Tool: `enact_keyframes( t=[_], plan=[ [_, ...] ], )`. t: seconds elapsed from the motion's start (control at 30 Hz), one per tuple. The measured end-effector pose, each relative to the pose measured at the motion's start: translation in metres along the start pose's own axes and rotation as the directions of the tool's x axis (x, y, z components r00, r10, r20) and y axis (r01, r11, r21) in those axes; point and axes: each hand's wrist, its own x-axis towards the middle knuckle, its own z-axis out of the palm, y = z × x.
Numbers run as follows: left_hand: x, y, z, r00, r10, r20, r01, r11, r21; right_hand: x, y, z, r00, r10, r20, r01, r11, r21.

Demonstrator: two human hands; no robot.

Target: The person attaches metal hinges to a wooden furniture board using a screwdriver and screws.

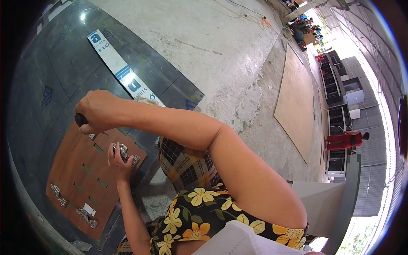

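Observation:
My right hand (100,110) is wrapped round a black tool handle (80,120) above a brown wooden panel (70,161). The tool's working end is hidden, so its kind does not show. Lower down, my left hand (120,166) has its fingers closed about a shiny metal cabinet hinge (123,151) at the panel's right edge. More metal hinges lie on the panel: one group (58,195) at its left edge, another (88,218) near its lower corner. A small white piece (89,209) rests beside the latter. Several narrow slots with green in them mark the panel's face.
Beneath the panel spreads a dark sheet (46,76), with a long white printed strip (117,68) lying on it. My plaid-covered knee (182,163) is close by. Across the concrete floor lies a plywood sheet (295,106). A person in red (346,140) stands by dark cabinets farther right.

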Motion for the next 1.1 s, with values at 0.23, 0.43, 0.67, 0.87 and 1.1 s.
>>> enact_keyframes(
  t=[0.23, 0.43, 0.67, 0.87, 1.1],
  plan=[
    [-0.006, -0.004, -0.004, 1.0, -0.007, -0.002, 0.007, 1.0, 0.002, 0.007, 0.005, 0.013, 0.998, -0.063, -0.01, 0.064, 0.995, 0.08],
    [0.002, 0.002, 0.001, 0.992, -0.006, -0.128, -0.022, 0.976, -0.218, -0.007, 0.005, -0.016, 0.995, -0.003, 0.105, 0.012, 0.997, -0.08],
    [-0.009, -0.001, -0.004, 0.99, -0.085, -0.111, 0.067, 0.985, -0.158, -0.019, -0.002, 0.001, 0.967, 0.002, 0.253, 0.035, 0.989, -0.141],
    [-0.009, -0.003, -0.003, 0.989, -0.072, -0.128, 0.052, 0.987, -0.151, -0.023, 0.001, 0.021, 0.974, -0.11, 0.199, 0.12, 0.992, -0.04],
    [-0.01, -0.006, -0.001, 0.989, -0.076, -0.128, 0.059, 0.99, -0.129, -0.026, -0.009, 0.021, 0.943, -0.084, 0.322, 0.117, 0.989, -0.086]
  ],
)
